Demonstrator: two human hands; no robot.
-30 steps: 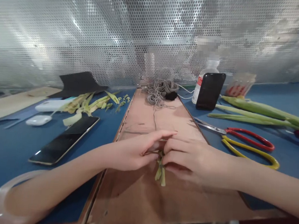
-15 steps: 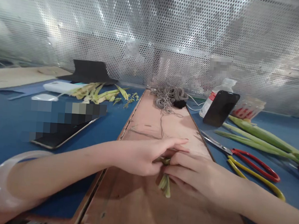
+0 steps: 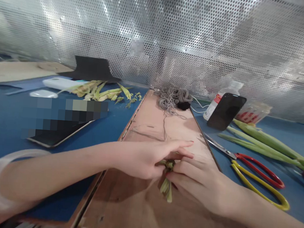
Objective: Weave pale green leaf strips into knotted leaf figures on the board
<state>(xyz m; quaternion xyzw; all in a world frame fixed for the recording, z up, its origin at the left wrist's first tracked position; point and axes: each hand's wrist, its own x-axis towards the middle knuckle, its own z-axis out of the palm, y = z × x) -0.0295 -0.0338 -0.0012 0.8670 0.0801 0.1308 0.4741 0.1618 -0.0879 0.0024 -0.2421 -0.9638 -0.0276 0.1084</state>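
Observation:
A small bundle of green plant strips [image 3: 166, 190] stands out below my fingers over the wooden board [image 3: 125, 202], with a knotted part between my hands. My left hand [image 3: 149, 159] closes on the bundle from the left, thumb below and some fingers reaching across above it. From the right, my right hand [image 3: 202, 180] pinches the same bundle at the knot. The two hands nearly meet, and part of the bundle is hidden by the fingers.
Scissors [image 3: 232, 155] with red and yellow handles lie at right, near long green leaves [image 3: 269, 143], a propped phone [image 3: 226, 112] and a bottle [image 3: 212, 107]. Grey cord [image 3: 171, 98] is heaped behind. A dark tablet [image 3: 59, 132] and plant scraps [image 3: 101, 93] are at left.
My right hand has shifted slightly right and down, showing more of the knotted part. My left hand keeps its grip. The view has shifted a little.

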